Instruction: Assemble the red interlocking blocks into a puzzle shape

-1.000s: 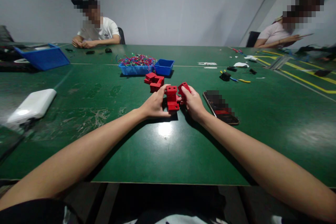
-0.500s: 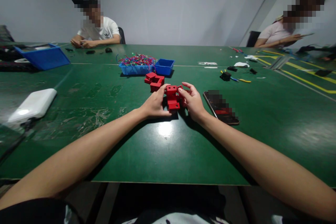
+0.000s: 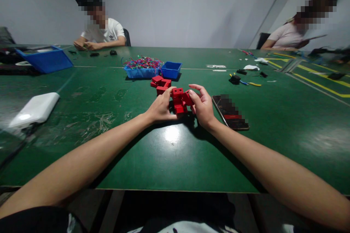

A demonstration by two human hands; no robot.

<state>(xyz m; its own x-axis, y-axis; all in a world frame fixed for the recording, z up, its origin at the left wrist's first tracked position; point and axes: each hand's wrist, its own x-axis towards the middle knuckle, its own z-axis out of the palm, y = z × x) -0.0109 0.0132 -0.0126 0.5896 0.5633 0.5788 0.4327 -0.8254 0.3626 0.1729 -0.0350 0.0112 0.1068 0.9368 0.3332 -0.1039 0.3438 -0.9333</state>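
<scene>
Red blocks with small round holes (image 3: 179, 102) are held together just over the green table, between my two hands. My left hand (image 3: 162, 106) grips their left side, with the thumb low and the fingers behind. On the right, my right hand (image 3: 202, 103) pinches a tilted red block (image 3: 187, 98) between thumb and fingers, against the others. Whether that block is joined to them I cannot tell. More red blocks (image 3: 162, 83) lie on the table just beyond my left hand, partly hidden by it.
Behind the blocks stand a blue bin of coloured wires (image 3: 142, 72) and a smaller blue bin (image 3: 171, 70). A phone (image 3: 231, 113) lies right of my right hand. A white device with a cable (image 3: 35, 108) is at left. Two people sit across the green table (image 3: 169, 167).
My right hand has turned the red block it pinches, which now tilts out and shows more of its face. My left hand and its blocks have barely moved.
</scene>
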